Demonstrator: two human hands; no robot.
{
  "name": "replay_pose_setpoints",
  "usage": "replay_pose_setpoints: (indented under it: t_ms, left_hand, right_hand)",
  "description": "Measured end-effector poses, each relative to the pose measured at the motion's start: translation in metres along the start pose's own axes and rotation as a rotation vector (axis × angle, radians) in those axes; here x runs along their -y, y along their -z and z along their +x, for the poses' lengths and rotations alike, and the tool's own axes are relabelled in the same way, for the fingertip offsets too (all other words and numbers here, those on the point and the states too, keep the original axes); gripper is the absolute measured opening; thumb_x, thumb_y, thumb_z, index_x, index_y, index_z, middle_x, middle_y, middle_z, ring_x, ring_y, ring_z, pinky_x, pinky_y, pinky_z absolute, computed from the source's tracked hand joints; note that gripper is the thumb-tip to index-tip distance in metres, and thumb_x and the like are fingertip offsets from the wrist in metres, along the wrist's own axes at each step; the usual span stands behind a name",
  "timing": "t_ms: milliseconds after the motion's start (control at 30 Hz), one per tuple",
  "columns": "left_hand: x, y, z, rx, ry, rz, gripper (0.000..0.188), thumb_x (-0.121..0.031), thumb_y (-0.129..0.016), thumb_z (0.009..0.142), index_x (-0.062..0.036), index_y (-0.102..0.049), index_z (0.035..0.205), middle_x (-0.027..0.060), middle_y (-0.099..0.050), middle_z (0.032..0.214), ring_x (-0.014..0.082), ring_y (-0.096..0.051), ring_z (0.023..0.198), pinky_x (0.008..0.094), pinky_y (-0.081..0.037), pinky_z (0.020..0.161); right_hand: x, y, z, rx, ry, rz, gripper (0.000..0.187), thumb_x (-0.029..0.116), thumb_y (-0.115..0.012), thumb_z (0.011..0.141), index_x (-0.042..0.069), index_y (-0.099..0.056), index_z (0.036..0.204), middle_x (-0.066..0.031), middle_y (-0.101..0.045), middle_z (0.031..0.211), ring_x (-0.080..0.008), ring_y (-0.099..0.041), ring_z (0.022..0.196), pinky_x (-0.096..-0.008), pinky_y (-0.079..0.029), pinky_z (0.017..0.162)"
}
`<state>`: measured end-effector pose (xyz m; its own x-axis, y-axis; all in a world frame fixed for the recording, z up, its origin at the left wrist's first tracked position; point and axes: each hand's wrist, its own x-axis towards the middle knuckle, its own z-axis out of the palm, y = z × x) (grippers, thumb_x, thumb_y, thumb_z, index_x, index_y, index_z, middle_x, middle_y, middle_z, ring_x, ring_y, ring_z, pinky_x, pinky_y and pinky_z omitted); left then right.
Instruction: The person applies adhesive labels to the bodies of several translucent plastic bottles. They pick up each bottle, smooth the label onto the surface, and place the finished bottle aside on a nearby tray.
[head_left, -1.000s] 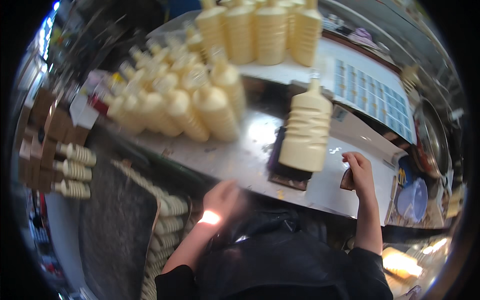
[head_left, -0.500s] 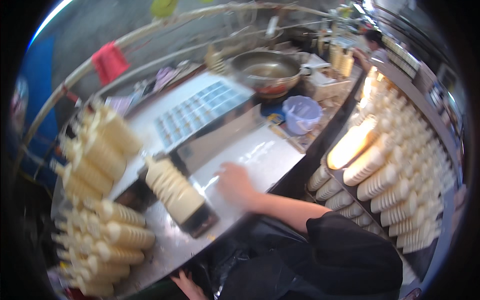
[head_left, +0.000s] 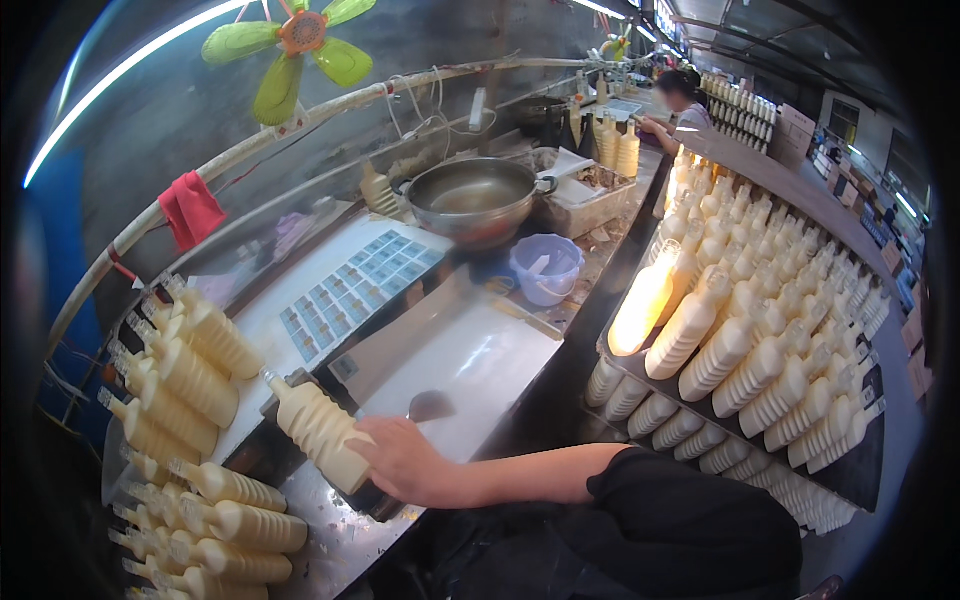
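A cream-coloured bottle [head_left: 318, 428] with a ribbed body and a clear neck lies on its side in a dark cradle at the bench's near edge. Its neck points to the far left. My right hand [head_left: 405, 462] is at the base end, with its fingers curled over the bottle's edge. Beyond that hand, a small grey rounded shape [head_left: 431, 405] shows on the shiny white work surface [head_left: 480, 365]; I cannot make out what it is. A sheet of blue printed labels [head_left: 358, 290] lies behind the bottle. My left hand is out of view.
Stacked bottles [head_left: 245, 522] crowd the left side. A metal pan [head_left: 470, 215], a lilac bucket [head_left: 547, 275] and a white box [head_left: 590, 205] stand at the back. On the right, a rack [head_left: 690, 395] carries many upright bottles. Another person [head_left: 685, 105] sits farther off.
My right hand has moved left and nearer from the white surface onto the base of the bottle. My left hand has dropped out of view. The head view has shifted, now showing the fan.
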<state>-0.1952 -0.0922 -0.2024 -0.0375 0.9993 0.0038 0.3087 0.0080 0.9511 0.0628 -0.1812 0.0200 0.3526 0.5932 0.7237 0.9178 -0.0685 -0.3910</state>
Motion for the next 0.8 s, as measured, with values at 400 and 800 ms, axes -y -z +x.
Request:
replay_pose_setpoints:
  t_ms: [400, 800]
  left_hand:
    - [-0.018, 0.059, -0.065, -0.349, 0.49, -0.415, 0.096, -0.024, -0.064, 0.098, -0.0077, 0.004, 0.164, 0.0228, -0.014, 0.167, 0.0333, -0.025, 0.152, 0.0412, -0.024, 0.123]
    - [0.008, 0.03, 0.01, -0.499, 0.771, -0.306, 0.098, -0.031, -0.071, 0.094, -0.0074, -0.006, 0.164, 0.0252, -0.012, 0.167, 0.0421, -0.018, 0.154, 0.0464, -0.021, 0.126]
  right_hand:
    - [0.028, -0.029, -0.017, 0.424, 0.229, 0.165, 0.053, 0.006, -0.073, 0.081, 0.005, -0.058, 0.132, -0.0179, -0.058, 0.133, -0.0373, -0.055, 0.122, -0.0473, -0.04, 0.104]
    - [0.074, -0.065, -0.026, 0.646, 0.387, 0.209, 0.057, 0.006, -0.074, 0.082, 0.008, -0.056, 0.136, -0.0172, -0.058, 0.133, -0.0369, -0.055, 0.123, -0.0464, -0.04, 0.107]
